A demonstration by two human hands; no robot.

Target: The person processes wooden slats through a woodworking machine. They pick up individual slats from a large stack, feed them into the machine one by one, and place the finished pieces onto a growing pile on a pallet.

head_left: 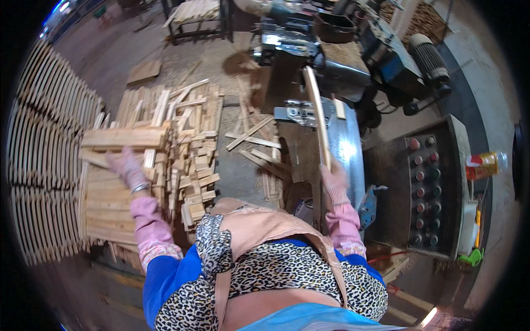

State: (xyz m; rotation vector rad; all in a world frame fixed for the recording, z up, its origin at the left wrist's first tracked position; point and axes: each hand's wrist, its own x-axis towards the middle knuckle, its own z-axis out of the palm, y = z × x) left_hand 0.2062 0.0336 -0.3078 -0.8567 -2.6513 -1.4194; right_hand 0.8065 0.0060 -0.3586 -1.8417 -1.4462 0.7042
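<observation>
My right hand (335,179), in a pale glove, is closed round the near end of a long wooden strip (316,105). That strip lies along the shiny metal machine table (348,146), its far end at the machine's feed opening. To the left, my left hand (128,168), also gloved and a little blurred, reaches over a stack of wooden boards (107,207). Its fingers are apart and touch the wood just below a thick plank (124,138) lying across the stack. Whether the fingertips press on a single piece is hard to make out.
Short wood blocks (196,187) pile beside the boards. Loose strips (254,135) lie on the floor ahead. Tall racks of slats (49,154) stand far left. At right are a control panel with buttons (425,190), a bottle (487,164) and a motor (429,58).
</observation>
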